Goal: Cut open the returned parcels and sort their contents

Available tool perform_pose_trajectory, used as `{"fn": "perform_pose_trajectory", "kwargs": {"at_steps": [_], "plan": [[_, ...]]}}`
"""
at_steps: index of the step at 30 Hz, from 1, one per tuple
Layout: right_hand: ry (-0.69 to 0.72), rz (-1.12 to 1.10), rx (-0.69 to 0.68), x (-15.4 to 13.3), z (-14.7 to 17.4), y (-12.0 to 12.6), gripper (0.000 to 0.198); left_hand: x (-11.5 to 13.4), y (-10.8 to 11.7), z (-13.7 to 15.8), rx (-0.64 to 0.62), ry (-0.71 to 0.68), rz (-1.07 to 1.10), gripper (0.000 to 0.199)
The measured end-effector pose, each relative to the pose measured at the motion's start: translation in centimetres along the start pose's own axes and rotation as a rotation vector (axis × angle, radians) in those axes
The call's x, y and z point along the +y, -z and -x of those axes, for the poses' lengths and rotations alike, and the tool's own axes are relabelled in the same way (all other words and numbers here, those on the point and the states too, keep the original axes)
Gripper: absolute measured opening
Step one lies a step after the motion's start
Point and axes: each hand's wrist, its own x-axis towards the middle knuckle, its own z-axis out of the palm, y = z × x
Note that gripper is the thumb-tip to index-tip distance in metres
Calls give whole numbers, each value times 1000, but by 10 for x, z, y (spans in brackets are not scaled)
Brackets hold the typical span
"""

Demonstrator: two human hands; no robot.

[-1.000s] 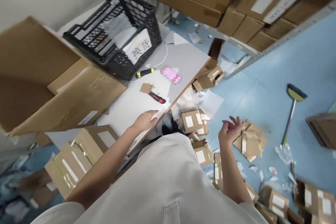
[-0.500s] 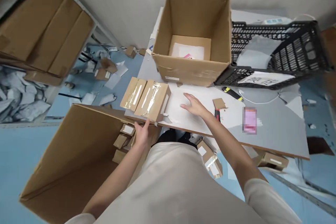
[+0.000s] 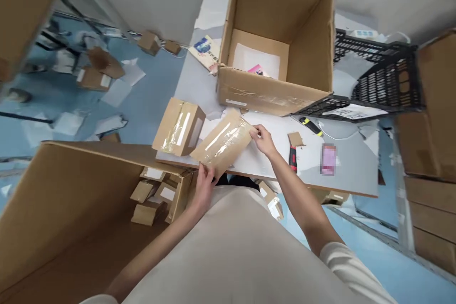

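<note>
While the left hand (image 3: pixel 204 185) grips its near end and the right hand (image 3: pixel 262 137) pinches the far corner, a taped small carton (image 3: pixel 223 142) is held tilted over the table (image 3: pixel 356 171) edge, just beside a second carton (image 3: pixel 179 126); it appears lifted clear, below the open box (image 3: pixel 274 90).

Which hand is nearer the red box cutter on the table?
Right. The right hand grips the taped parcel's far end, just left of the red box cutter; the left hand holds its near end, farther away.
</note>
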Motion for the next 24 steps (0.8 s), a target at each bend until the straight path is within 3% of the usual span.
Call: {"fn": "perform_pose_trajectory", "kwargs": {"at_steps": [4,9,12,16,21,24], "plan": [[-130,-110,270,19,77,44,31,22,-15,-17,-200,-145,-194,75],[-252,-291,474,41,128,57,36,37,-51,-73,-337,-214,-403,82],[-279,-369,463,54,135,57,38,30,-65,-107,-370,-307,-495,86],[-275,-427,416,69,137,58,42,13,-66,-132,-398,-311,-551,99],[-250,-487,300,86,137,67,48,3,-55,-122,-396,-316,-609,92],[-236,-430,199,98,135,73,67,-2,-50,-116,-347,-308,-675,84]]}}
